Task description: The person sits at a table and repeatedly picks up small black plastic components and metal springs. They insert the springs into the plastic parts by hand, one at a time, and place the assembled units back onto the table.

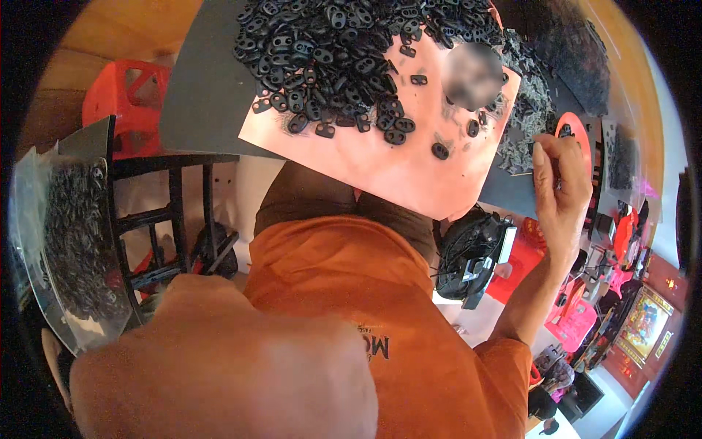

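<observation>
While right hand [563,175] curls halfway, hold unclear, lone black oval [439,151], long axis slants down rightward; left hand [227,358], grip unclear.

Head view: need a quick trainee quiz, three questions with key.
1. True or false: the grey bits lie to the right of the pink sheet.
2. Which hand is nearest the red dish? A) left B) right C) both equally
3. Fill in: many of the black pieces heaped on the sheet show ___ holes.

Key:
1. True.
2. B, the right hand.
3. Two.
</observation>
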Tool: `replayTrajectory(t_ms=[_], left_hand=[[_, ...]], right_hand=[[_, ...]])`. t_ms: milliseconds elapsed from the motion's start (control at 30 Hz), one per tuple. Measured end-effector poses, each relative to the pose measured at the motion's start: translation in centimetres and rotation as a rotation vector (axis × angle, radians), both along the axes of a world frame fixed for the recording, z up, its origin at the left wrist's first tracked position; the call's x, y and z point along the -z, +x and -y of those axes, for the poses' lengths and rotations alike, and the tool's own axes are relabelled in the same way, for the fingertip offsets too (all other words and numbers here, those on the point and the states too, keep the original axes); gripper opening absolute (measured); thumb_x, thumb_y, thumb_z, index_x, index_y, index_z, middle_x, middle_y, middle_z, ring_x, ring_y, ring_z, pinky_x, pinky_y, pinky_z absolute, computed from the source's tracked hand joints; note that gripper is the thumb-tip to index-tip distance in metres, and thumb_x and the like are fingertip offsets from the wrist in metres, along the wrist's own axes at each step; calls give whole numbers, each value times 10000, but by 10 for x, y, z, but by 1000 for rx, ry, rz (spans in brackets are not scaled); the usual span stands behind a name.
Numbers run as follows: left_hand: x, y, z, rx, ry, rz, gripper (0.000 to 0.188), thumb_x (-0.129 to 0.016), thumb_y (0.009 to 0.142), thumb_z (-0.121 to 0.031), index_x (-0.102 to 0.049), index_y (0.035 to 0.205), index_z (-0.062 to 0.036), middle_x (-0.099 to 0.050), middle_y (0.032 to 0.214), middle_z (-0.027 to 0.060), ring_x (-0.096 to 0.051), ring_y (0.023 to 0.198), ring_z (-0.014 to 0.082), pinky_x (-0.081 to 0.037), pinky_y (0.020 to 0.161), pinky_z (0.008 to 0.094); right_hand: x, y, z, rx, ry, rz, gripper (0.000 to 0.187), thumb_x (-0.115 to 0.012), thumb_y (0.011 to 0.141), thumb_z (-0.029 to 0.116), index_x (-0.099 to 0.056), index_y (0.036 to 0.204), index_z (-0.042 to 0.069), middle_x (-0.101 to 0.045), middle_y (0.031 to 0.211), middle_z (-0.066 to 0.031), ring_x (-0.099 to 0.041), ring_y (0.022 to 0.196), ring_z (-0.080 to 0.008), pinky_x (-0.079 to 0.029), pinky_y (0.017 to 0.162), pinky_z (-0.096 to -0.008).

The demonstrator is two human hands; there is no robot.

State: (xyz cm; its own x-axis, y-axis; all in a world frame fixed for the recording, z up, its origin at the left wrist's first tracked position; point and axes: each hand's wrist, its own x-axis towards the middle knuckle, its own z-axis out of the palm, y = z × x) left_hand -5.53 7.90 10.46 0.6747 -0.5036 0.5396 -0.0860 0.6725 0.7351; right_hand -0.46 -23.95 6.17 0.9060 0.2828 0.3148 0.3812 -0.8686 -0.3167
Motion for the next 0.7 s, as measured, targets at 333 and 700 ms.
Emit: replayTrajectory(t_ms=[333, 700], left_hand=[[0, -9, -10, 9, -67, -4, 227, -538, 814, -175, -592, 769, 41, -492, 523, 20, -415, 417, 80, -276, 389, 236], [13, 0, -7, 12, -35, -108, 244, -552, 816, -179, -602, 814, 61, -487, 507, 12, -394, 394, 64, -252, 366, 229]], right_hand=[[4, -4, -15, -41, 37, -66, 74, -568, 837, 39, -578, 883, -18, -498, 727, -107, -490, 601, -210, -405, 556, -307], [21, 23, -34, -199, 26, -86, 114, -557, 828, 65, -570, 921, 1, -535, 798, -139, -558, 690, -305, -451, 605, -370]])
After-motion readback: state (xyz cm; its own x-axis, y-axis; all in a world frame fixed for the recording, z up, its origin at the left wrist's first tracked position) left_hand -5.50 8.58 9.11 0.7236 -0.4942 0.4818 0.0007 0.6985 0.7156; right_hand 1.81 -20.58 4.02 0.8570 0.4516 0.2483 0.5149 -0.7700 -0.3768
